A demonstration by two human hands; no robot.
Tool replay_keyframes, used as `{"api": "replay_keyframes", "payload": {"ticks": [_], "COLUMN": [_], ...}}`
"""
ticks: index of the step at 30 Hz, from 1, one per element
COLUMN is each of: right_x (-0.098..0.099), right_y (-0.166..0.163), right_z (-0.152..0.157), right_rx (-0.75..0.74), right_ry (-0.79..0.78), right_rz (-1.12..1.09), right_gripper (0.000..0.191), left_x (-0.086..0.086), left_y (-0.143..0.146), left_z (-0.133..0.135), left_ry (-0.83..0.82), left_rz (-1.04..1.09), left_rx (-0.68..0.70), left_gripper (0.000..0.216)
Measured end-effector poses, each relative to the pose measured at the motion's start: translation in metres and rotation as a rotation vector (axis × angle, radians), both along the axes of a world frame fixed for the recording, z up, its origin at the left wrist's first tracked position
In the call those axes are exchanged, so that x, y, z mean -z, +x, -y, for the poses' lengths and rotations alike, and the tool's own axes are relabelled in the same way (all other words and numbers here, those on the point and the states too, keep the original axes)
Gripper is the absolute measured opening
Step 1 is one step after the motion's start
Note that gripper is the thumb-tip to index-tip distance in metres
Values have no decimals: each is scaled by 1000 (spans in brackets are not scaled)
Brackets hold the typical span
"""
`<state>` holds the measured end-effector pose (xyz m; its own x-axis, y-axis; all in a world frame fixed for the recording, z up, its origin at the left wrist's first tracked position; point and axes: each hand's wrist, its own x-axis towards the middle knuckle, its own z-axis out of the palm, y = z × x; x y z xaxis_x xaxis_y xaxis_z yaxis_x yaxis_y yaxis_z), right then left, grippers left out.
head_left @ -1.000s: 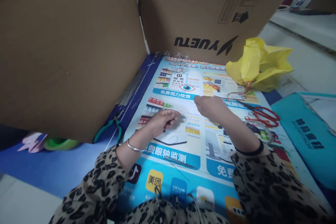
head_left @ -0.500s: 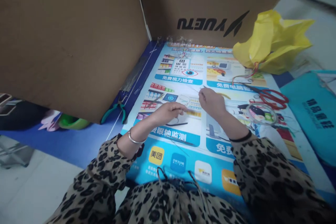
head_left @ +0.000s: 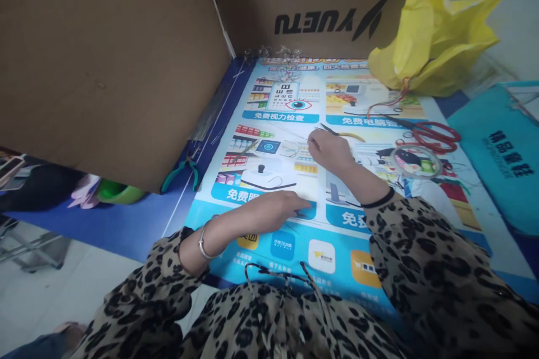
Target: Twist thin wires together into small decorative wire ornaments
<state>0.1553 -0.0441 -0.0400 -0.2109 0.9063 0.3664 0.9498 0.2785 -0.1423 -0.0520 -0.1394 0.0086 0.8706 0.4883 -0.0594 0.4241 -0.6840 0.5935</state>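
Observation:
My left hand (head_left: 275, 211) lies low on the printed poster (head_left: 295, 174), fingers drawn together and pressing down near a thin wire I can barely make out. My right hand (head_left: 328, 148) is further up the poster in a pinch, closed on a thin wire that runs out to the upper left. A small wire loop (head_left: 290, 150) lies on the poster just left of it. Both arms wear leopard-print sleeves; a silver bangle (head_left: 205, 238) is on my left wrist.
Two large cardboard boxes (head_left: 105, 61) stand behind and to the left. A yellow plastic bag (head_left: 429, 39), red scissors (head_left: 433, 133) and a clear tape roll (head_left: 415, 161) lie to the right. Green-handled pliers (head_left: 183, 171) rest by the left box. A teal bag (head_left: 501, 162) lies at far right.
My left hand has dropped down the poster toward me and now presses flat near its lower part. My right hand stayed near the middle, still pinched. The camera tipped downward.

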Motion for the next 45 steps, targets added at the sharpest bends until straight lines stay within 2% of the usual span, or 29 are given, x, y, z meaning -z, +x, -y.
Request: {"api": "replay_keyframes", "payload": {"ticks": [3,9,13,15,17,24,29,33,38,42,45], "right_x": [0,-2,-3,-3,-2,-1,0,-1,-2,-3,-4], "right_y": [0,0,-1,-1,-1,1,2,2,2,2,3], "right_z": [-1,-1,0,0,-1,-1,-2,-1,0,0,-1], "right_rx": [2,-8,-2,-4,-6,-19,-34,-41,-59,-66,-71], "right_ry": [-17,-39,-50,-46,-42,-52,-54,-44,-32,-60,-71], "right_rz": [-10,-19,-15,-9,-7,0,3,6,-9,-28,-31], "right_gripper": [19,19,19,19,20,20,20,21,22,21,20], "left_x": [-5,-12,-9,-7,-5,-8,-14,-11,-10,-20,-28], "left_y": [-6,-38,-50,-48,-40,-13,0,10,9,-3,-10], "left_z": [-3,-7,2,6,8,4,0,-5,-8,-10,-13], "left_ry": [-24,64,125,144,181,429,534,502,463,322,157], "left_rz": [27,-41,-114,-146,-178,-303,-342,-388,-409,-342,-138], "left_rx": [-26,-142,-172,-163,-138,-17,119,187,176,14,-157], "left_gripper": [34,29,45,54,53,12,13,15,16,16,12]}}
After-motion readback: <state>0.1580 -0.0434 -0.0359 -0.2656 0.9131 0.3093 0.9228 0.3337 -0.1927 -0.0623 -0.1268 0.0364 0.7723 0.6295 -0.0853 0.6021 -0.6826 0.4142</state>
